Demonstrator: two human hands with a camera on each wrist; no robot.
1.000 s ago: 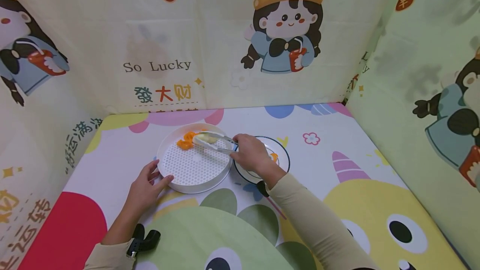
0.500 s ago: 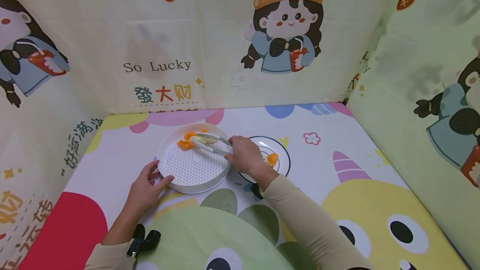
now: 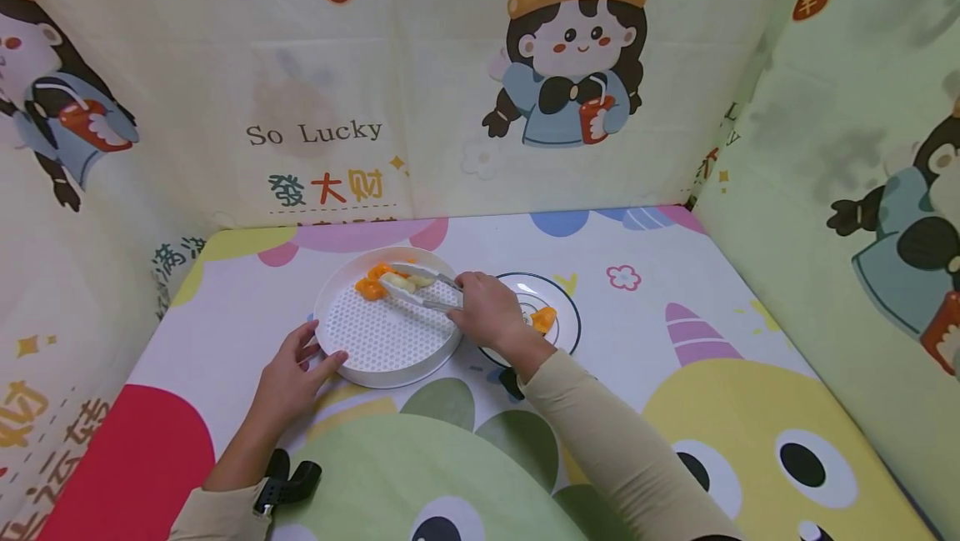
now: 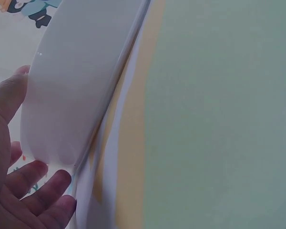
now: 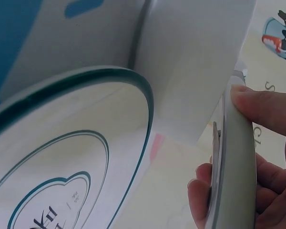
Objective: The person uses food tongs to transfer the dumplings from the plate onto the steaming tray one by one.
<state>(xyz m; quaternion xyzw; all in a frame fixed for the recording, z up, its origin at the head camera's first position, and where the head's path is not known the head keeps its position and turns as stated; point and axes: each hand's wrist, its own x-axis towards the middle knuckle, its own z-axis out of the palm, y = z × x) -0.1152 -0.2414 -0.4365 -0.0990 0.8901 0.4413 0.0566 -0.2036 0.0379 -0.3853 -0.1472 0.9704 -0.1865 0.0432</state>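
My left hand (image 3: 288, 374) holds the side of a round white perforated tray (image 3: 367, 337), thumb and fingers spread along its outer wall (image 4: 81, 81). My right hand (image 3: 491, 312) grips a pair of tongs (image 3: 438, 305); in the right wrist view the thumb lies on one pale handle (image 5: 238, 157) and fingers wrap the other side. Inside the tray, the tong tips are around pale, yellowish food pieces (image 3: 420, 280). Orange pieces (image 3: 369, 289) lie just left of the tips, against the far-left part of the tray floor.
A white plate with a dark blue rim (image 3: 576, 316) stands right of the tray, partly under my right forearm, with an orange piece (image 3: 543, 320) on it. The tablecloth (image 3: 622, 408) is cartoon-printed. Printed cloth walls (image 3: 442, 91) enclose the table at the back and sides.
My right hand with the tongs has moved slightly left, uncovering more of the plate and its orange piece. The pale food shows more plainly between the tips. My left hand stays put.
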